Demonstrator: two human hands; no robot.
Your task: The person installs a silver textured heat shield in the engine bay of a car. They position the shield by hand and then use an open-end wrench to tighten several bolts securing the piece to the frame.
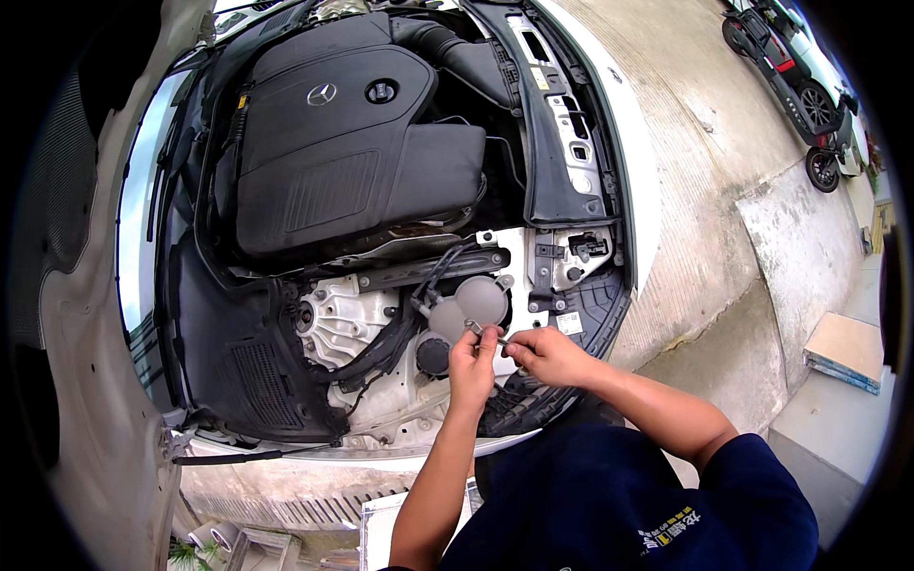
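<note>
I lean over an open car engine bay. My left hand [473,362] and my right hand [545,354] meet over a small metal tool [484,332], likely a wrench, and both pinch it. The tool's head sits at a grey round reservoir [473,301] in the bay's near right corner. A black round cap [433,355] lies just left of my left hand. The large black engine cover [333,152] fills the bay's far part.
Bare aluminium engine parts [343,319] and black hoses sit left of my hands. The white fender edge [628,162] runs along the right side. Concrete ground [743,190] lies beyond, with a parked dark car [790,57] and a flat box [845,350].
</note>
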